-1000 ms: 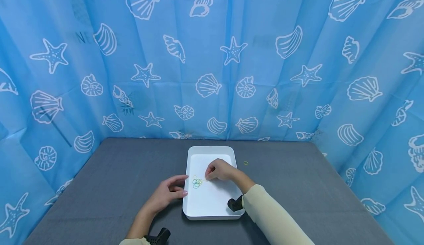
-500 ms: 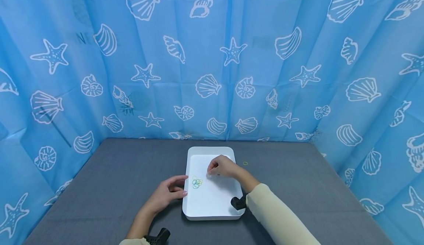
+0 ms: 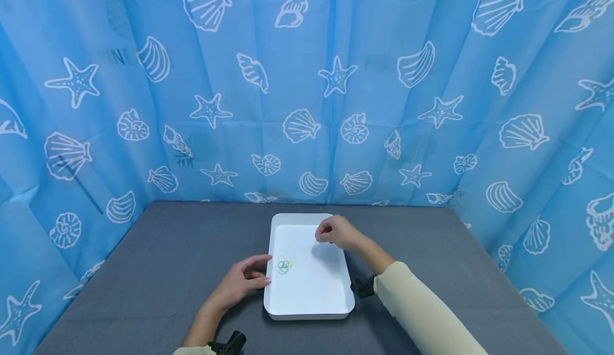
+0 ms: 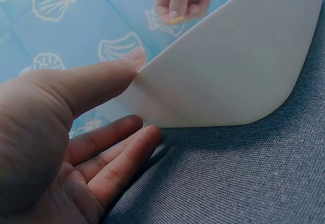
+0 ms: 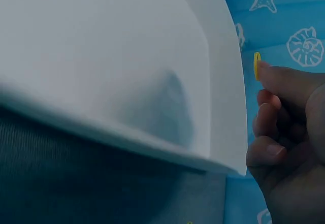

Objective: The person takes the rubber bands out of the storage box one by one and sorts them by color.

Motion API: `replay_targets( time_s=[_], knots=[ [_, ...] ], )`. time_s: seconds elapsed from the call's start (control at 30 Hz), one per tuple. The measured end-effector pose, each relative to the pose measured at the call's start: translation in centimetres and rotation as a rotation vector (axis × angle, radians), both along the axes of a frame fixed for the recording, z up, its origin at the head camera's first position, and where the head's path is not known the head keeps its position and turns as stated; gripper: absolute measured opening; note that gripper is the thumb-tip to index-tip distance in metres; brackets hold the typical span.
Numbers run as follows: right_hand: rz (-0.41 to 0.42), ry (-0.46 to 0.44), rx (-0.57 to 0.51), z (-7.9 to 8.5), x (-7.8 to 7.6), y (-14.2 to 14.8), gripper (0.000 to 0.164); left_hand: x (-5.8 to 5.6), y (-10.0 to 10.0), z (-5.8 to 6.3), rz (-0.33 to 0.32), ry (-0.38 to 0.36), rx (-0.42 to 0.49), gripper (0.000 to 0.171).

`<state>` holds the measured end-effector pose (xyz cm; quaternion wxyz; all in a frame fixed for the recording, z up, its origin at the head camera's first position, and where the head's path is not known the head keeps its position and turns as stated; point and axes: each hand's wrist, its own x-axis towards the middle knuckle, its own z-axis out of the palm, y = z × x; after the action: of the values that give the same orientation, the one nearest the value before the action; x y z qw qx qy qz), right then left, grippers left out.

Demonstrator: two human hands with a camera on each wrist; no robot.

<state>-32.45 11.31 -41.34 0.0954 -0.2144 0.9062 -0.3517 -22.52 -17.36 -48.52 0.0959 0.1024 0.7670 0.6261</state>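
My right hand (image 3: pixel 338 231) is raised over the far right corner of the white tray (image 3: pixel 307 296). Thumb and fingers pinch a small yellow rubber band (image 5: pixel 257 66), which sticks up from the fingertips in the right wrist view. At the tray's left side is my left hand (image 3: pixel 242 280). Its thumb touches the rim, and its loosely extended fingers reach the foot of the outer wall in the left wrist view. Several green and yellow rubber bands (image 3: pixel 285 265) lie in a loose cluster on the tray floor, near the left wall.
The tray stands on a grey cloth-covered table (image 3: pixel 192 237). A blue curtain (image 3: pixel 288 78) with white shells and starfish hangs around the back and sides. A speck of yellow (image 5: pixel 189 222) shows on the cloth in the right wrist view.
My right hand has risen from beside the cluster and moved away to the far right corner, carrying the yellow rubber band. It now hides the band on the cloth. My left hand stays put.
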Motion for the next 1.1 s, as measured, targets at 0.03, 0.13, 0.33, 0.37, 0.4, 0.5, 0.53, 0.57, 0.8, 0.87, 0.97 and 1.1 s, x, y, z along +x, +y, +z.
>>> replay_targets(
  time_s=[0.03, 0.13, 0.33, 0.37, 0.4, 0.5, 0.53, 0.57, 0.8, 0.87, 0.97, 1.1],
  knots=[
    [0.000, 0.017, 0.000, 0.0, 0.0, 0.4, 0.009, 0.0, 0.0, 0.0, 0.000, 0.001, 0.000, 0.057],
    [-0.005, 0.070, -0.003, -0.1, -0.2, 1.4, 0.008, 0.0, 0.1, 0.1, 0.001, 0.001, -0.001, 0.057],
    [-0.038, 0.109, -0.037, -0.3, -0.2, 3.2, 0.007, 0.1, 0.1, 0.0, 0.010, 0.001, -0.014, 0.057],
    [-0.048, 0.109, -0.041, -0.4, -0.2, 3.5, 0.007, 0.1, 0.1, 0.0, 0.010, 0.001, -0.012, 0.057],
    [-0.053, 0.114, -0.044, -0.6, -0.2, 3.7, 0.007, 0.1, 0.1, -0.1, 0.010, 0.003, -0.011, 0.057],
    [-0.093, 0.121, -0.046, -1.1, -0.2, 4.4, 0.007, 0.0, 0.1, -0.2, 0.009, 0.006, -0.009, 0.056],
    [-0.109, 0.121, -0.048, -1.2, -0.1, 4.6, 0.007, 0.0, 0.1, -0.2, 0.010, 0.006, -0.008, 0.056],
    [-0.120, 0.124, -0.050, -1.4, -0.1, 4.9, 0.008, 0.0, 0.1, -0.3, 0.010, 0.005, -0.005, 0.056],
    [-0.195, 0.149, -0.070, -2.5, 0.4, 6.2, 0.006, -0.2, 0.1, -0.4, 0.019, -0.005, -0.006, 0.056],
    [-0.210, 0.163, -0.071, -2.8, 0.4, 6.5, 0.006, -0.3, 0.1, -0.5, 0.023, -0.009, -0.009, 0.056],
    [-0.242, 0.167, -0.069, -3.3, 0.5, 6.9, 0.005, -0.4, 0.1, -0.6, 0.028, -0.013, -0.014, 0.056],
    [-0.287, 0.165, -0.055, -3.9, 0.4, 7.2, 0.006, -0.4, 0.1, -0.7, 0.030, -0.015, -0.021, 0.055]
  ],
)
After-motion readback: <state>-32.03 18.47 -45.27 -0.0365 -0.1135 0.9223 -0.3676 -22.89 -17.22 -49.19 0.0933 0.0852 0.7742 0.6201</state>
